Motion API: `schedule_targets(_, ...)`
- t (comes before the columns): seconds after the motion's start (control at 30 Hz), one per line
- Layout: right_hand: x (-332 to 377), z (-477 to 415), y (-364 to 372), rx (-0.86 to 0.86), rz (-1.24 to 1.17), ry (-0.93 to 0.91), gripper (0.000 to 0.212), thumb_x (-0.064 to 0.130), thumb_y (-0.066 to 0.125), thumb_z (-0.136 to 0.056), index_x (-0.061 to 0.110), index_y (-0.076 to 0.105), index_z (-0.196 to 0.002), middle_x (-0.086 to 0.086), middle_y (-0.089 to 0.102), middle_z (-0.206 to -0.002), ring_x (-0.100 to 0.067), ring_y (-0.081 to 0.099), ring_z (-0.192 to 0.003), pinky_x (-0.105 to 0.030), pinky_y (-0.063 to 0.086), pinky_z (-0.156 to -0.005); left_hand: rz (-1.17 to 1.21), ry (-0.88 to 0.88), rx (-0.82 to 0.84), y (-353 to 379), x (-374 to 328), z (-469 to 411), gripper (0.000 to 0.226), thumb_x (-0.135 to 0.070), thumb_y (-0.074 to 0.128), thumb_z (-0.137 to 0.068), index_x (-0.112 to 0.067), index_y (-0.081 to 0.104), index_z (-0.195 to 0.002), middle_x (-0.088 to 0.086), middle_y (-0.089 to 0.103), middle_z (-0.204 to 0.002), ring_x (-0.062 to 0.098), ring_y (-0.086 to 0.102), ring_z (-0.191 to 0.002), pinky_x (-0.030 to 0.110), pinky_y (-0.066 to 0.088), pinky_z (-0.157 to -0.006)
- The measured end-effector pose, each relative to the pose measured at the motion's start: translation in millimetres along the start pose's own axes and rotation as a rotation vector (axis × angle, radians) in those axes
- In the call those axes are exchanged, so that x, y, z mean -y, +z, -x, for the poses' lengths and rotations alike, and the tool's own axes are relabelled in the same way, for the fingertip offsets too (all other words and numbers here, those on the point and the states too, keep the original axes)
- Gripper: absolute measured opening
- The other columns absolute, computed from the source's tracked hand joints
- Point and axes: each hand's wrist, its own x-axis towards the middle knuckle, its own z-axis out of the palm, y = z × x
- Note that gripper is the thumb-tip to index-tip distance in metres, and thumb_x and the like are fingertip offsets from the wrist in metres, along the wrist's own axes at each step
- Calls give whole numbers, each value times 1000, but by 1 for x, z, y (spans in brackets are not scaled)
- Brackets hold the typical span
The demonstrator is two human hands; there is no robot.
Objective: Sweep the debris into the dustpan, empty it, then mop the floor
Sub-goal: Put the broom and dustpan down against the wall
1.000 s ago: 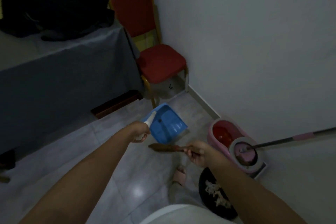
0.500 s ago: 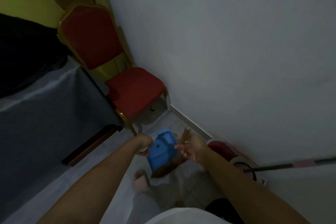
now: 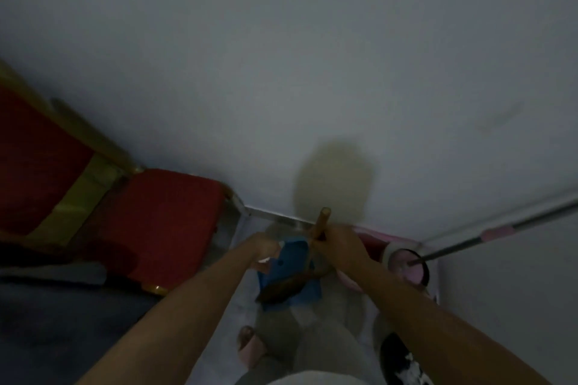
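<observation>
My left hand (image 3: 266,248) grips the white handle of the blue dustpan (image 3: 292,266), which hangs above the floor close to the wall. My right hand (image 3: 336,244) is closed on the wooden handle of a small broom (image 3: 322,223); its dark bristles (image 3: 281,286) lie across the dustpan's mouth. To the right, a pink mop bucket (image 3: 406,269) stands against the wall with the mop pole (image 3: 500,234) slanting up out of it. A black bin (image 3: 397,356) with pale debris inside sits at the lower right, partly behind my right forearm.
A red chair with a gold frame (image 3: 162,222) stands left of the dustpan, next to the dark-covered table (image 3: 47,322). The white wall (image 3: 312,72) fills the upper view. My foot in a pink slipper (image 3: 250,345) is on the grey tiled floor.
The view has swung right and toward the wall. Both hands rose with the dustpan and broom; the broom turned from flat to handle-up, bristles against the pan.
</observation>
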Motion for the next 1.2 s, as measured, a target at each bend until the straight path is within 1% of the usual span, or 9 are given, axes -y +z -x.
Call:
schedule_targets(0.13, -9, -25, -21, -47, -10, 28, 29, 27, 57, -88, 0, 68, -83, -15, 69, -80, -27, 67, -76, -32, 50, -61, -147, 67, 5, 3, -41, -34, 24, -10, 58, -89, -9, 51, -65, 7, 51, -66, 15, 53, -55, 20, 50, -46)
schedule_targets(0.3, -24, -64, -38, -79, -39, 72, 30, 31, 61, -87, 15, 56, -62, 1, 56, -60, -10, 54, -56, -18, 31, -45, -59, 61, 48, 7, -85, -75, 32, -2, 54, -91, -11, 45, -61, 9, 47, -69, 22, 53, -67, 26, 51, -55)
schedule_targets(0.4, -31, -85, -41, -123, -54, 80, 35, 32, 61, -86, 24, 44, -58, 8, 47, -55, -3, 45, -50, -15, 24, -43, -7, 52, 102, 6, -109, -95, 8, 2, 55, -90, -1, 62, -88, 18, 55, -94, 30, 57, -96, 37, 52, -88)
schedule_targets(0.5, -37, -101, -45, -134, -58, 125, 18, 25, 58, -86, 21, 49, -71, 1, 56, -68, -17, 57, -63, -22, 35, -50, -124, 123, 100, 0, -125, -107, 26, -5, 60, -92, 1, 63, -116, 19, 60, -113, 27, 61, -107, 28, 50, -84)
schedule_targets(0.57, -41, -112, -48, -154, -54, 187, 21, 23, 56, -88, 23, 46, -69, 1, 59, -69, -18, 60, -65, -23, 41, -53, -227, 203, 30, -7, -137, -118, 5, -11, 61, -90, -15, 62, -93, 9, 62, -95, 16, 62, -84, 29, 55, -83)
schedule_targets(0.63, -46, -124, -49, -182, -84, 245, 16, 22, 57, -89, 15, 58, -75, -4, 68, -79, -20, 65, -72, -27, 50, -59, -458, 302, -7, -14, -148, -134, 17, -18, 61, -90, -25, 53, -76, -2, 53, -80, 8, 53, -69, 29, 52, -82)
schedule_targets(0.67, -46, -129, -49, -191, -104, 261, 14, 21, 58, -89, 11, 64, -82, -6, 70, -84, -21, 66, -77, -30, 53, -65, -634, 353, 1, -17, -154, -136, 7, -22, 59, -91, -25, 57, -85, -1, 55, -87, 10, 56, -76, 27, 46, -81)
schedule_targets(0.8, -38, -151, -46, -171, -99, 310, 18, 19, 54, -92, 8, 67, -95, -9, 70, -94, -24, 66, -87, -31, 53, -76, -1040, 607, -45, -35, -171, -154, 45, -25, 47, -97, -15, 43, -141, 8, 54, -136, 24, 54, -122, 31, 46, -97)
schedule_targets(1.2, -5, -202, -61, -200, 81, 270, 25, 26, 42, -99, 12, 60, -111, -8, 65, -101, -25, 60, -84, -24, 31, -63, -943, 809, -67, -51, -194, -180, 35, -31, 45, -98, -15, 57, -127, 6, 61, -131, 22, 57, -120, 31, 45, -98)
